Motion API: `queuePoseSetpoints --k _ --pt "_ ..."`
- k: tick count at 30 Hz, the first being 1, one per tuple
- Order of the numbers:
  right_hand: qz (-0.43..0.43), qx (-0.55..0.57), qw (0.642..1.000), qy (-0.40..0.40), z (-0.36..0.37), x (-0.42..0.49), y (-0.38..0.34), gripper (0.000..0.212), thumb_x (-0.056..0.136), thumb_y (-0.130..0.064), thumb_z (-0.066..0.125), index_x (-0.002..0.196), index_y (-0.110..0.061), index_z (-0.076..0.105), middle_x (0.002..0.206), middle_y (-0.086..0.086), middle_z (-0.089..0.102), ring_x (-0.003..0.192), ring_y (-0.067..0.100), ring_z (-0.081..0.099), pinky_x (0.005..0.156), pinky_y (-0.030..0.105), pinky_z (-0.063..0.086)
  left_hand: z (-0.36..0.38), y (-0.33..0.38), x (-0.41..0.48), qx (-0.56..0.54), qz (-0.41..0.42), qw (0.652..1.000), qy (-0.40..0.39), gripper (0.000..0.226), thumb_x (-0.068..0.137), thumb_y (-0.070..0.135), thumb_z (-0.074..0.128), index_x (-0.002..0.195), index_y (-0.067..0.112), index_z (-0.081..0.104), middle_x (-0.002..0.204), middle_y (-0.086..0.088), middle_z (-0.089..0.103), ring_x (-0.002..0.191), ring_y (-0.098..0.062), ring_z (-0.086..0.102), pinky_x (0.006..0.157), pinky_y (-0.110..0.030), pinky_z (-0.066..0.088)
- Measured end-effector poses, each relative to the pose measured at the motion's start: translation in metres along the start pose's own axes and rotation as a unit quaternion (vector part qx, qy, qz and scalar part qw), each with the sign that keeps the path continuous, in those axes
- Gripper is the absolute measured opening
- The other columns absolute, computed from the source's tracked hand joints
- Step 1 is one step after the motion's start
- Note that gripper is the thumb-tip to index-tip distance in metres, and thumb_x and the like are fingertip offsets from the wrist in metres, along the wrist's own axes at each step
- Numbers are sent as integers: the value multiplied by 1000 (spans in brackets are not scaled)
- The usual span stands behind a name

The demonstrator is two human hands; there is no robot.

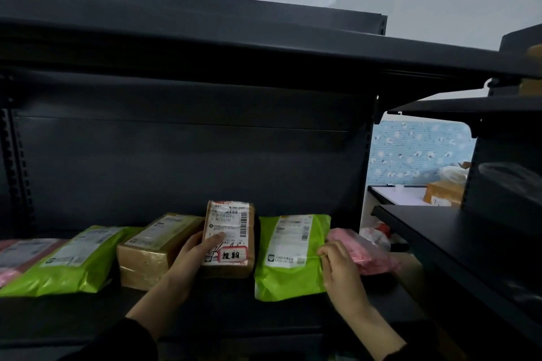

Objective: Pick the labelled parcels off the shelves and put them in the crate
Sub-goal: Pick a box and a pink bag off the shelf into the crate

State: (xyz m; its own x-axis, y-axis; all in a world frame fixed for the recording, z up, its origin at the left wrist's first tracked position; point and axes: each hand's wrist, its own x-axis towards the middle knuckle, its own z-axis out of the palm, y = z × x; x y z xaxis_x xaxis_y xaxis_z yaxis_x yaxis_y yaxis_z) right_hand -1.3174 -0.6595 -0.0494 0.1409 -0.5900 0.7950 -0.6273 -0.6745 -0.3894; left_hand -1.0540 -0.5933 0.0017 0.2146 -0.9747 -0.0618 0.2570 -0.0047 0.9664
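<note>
Head view: at lower centre the left hand [190,258] grips the brown box [231,231] by its left side, thumb on its label, long axis running up-frame; the right hand [341,271] pinches the green bag [289,269] just right of it

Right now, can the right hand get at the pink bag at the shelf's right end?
Probably yes: the right hand, at the edge of the green bag, is right beside the pink bag, with nothing between them.
</note>
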Motion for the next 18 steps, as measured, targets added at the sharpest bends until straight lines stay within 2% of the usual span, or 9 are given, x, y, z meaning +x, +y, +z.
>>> queuePoseSetpoints --k 2,4,5,7,9,10,13,15,18 --pt "31 -20 996 -80 3 -4 7 19 81 5 52 92 -5 63 93 0 53 88 3 49 82 4 33 0 -1 2 -3 -3 1000 -4 59 83 21 66 135 8 42 104 -17 69 86 -29 68 65 -35 54" --pt "62 -47 983 -166 2 -7 13 25 88 -4 55 111 -5 63 110 5 54 104 14 53 93 14 35 2 -2 3 -1 -8 1000 -11 62 82 22 67 136 9 41 105 -18 69 88 -30 69 67 -36 54" --pt "77 -53 979 -179 -1 -7 14 28 90 -10 55 117 -7 61 117 5 54 110 17 52 98 19 35 3 -2 3 3 -6 1000 -12 62 82 22 67 136 9 41 104 -18 69 87 -29 69 67 -36 54" --pt "88 -65 985 -131 -13 -1 14 32 89 -15 57 121 -8 60 120 6 56 114 21 52 99 27 39 5 -3 4 7 -3 1000 -12 64 79 23 68 135 8 41 102 -18 70 84 -28 69 66 -36 55" --pt "92 -134 984 -77 -22 8 25 39 84 -17 65 121 -5 59 122 14 57 116 31 53 99 37 42 7 -5 6 7 -3 1000 -18 73 72 26 71 136 8 41 103 -18 70 85 -30 69 69 -38 55" --pt "111 -178 974 -89 -27 13 31 48 83 -23 67 126 -7 54 128 15 53 121 33 48 102 39 39 8 -5 7 7 -3 1000 -22 73 72 26 71 136 9 41 103 -18 70 86 -30 69 70 -39 55" --pt "190 -284 907 -245 -37 19 49 71 82 -40 63 143 -25 30 149 8 26 137 30 24 110 40 29 15 -5 8 9 1 1000 -27 61 81 21 67 135 10 41 102 -17 69 83 -28 69 64 -35 54" --pt "196 -310 884 -291 -36 15 60 61 86 -29 58 140 -33 32 148 7 25 133 29 30 102 36 38 18 -3 8 7 11 999 -31 61 82 21 67 136 10 41 104 -18 70 83 -28 70 63 -34 55" --pt "181 -282 910 -243 -31 7 68 47 82 -3 52 122 -28 56 129 1 51 107 21 54 77 26 43 18 2 12 -2 26 999 -38 69 73 25 71 135 10 43 105 -17 71 87 -29 71 68 -36 57"
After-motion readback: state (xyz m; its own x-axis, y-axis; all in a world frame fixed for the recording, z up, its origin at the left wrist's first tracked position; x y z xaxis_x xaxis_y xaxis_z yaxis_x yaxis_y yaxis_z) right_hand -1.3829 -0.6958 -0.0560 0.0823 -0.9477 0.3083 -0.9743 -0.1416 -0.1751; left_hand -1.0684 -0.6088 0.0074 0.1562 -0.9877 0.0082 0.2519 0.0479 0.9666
